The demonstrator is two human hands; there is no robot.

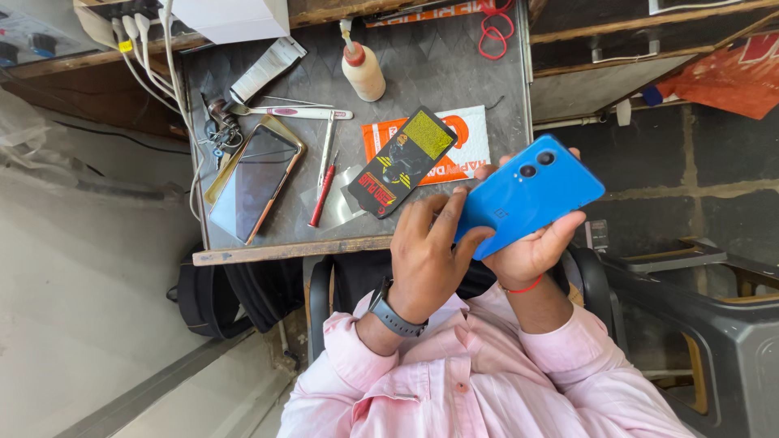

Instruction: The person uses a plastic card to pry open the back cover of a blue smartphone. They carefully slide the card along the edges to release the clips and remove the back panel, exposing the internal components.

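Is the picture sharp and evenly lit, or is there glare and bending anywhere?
Head view: daylight is bright and fairly even; the blue phone and both hands look sharp. The other phone's screen shows pale glare. Wide-lens bending curves the table edges; the floor at left is washed out.
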